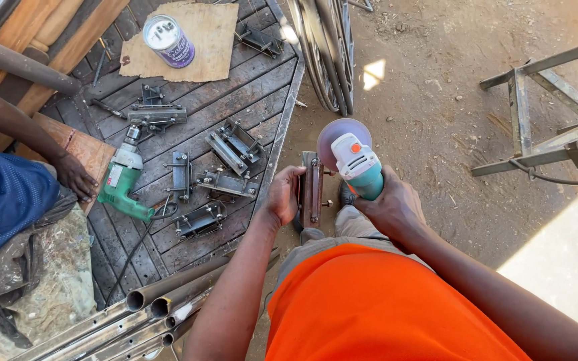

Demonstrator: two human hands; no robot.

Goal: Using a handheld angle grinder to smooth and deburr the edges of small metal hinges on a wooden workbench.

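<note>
View from above, looking down at a person in an orange shirt [382, 307] who stands at the edge of a dark plank worktop [249, 93]. The right hand [393, 207] is wrapped tight around the teal body of an angle grinder [358, 164], fingers closed on the grip; the grinder's round disc [336, 137] sits just beyond the knuckles, beside the top end of a metal bracket [312, 188]. The left hand [283, 194] clasps that bracket from its left side, fingers curled around the edge — the bracket stands upright, between the two hands and just off the worktop's corner, above the dirt ground [436, 100].

Left of the left hand, on the worktop, lie several similar metal brackets [232, 148], scattered close together, and farther left a green electric drill [125, 180] with its cord trailing toward the viewer. Beyond these, a tin can [168, 41] rests on a sheet of cardboard [188, 47]. Below the left forearm, a bundle of steel pipes [142, 314] lies with open ends showing.

At the far left edge, another person's hand [75, 177] rests on a wooden board — arm bare, blue cloth beneath it. Right of the right hand, well apart, stands an angle-iron frame [543, 113] on the ground.
</note>
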